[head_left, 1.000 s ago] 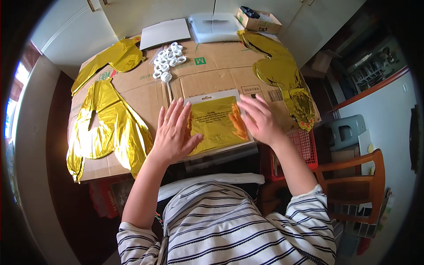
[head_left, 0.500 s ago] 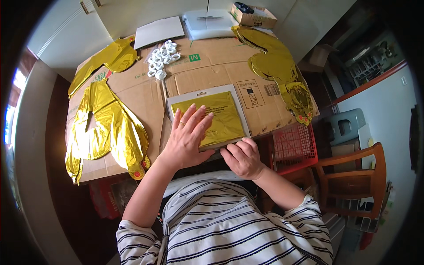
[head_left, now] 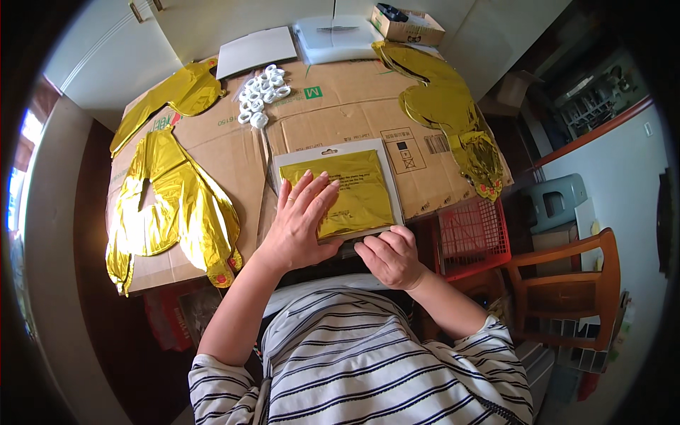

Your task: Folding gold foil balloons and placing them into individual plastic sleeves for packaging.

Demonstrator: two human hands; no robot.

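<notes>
A flat package (head_left: 365,202), gold foil folded in a clear sleeve over a white card with a hang slot, lies at the near edge of the cardboard. Spread fingers of my left hand (head_left: 301,216) rest flat on its left half. My right hand (head_left: 389,256) is curled closed at its lower right edge, gripping the sleeve's border there; the fingertips are partly hidden. To the left lie a large gold foil balloon (head_left: 202,205), uninflated, and a smaller gold foil piece (head_left: 185,88). Another flat gold foil balloon (head_left: 443,106) lies along the right side.
The tabletop is covered with brown cardboard (head_left: 340,117). White ribbon rolls (head_left: 262,95) sit in a heap beyond the package. At the back are a white card stack (head_left: 256,52), a clear plastic case (head_left: 336,39) and a small box (head_left: 407,27). A red basket (head_left: 471,237) and wooden chair (head_left: 563,283) stand right.
The package has shifted slightly right and toward me at its far edge. My left hand stays flat on it, and my right hand remains at the near corner, moved very little.
</notes>
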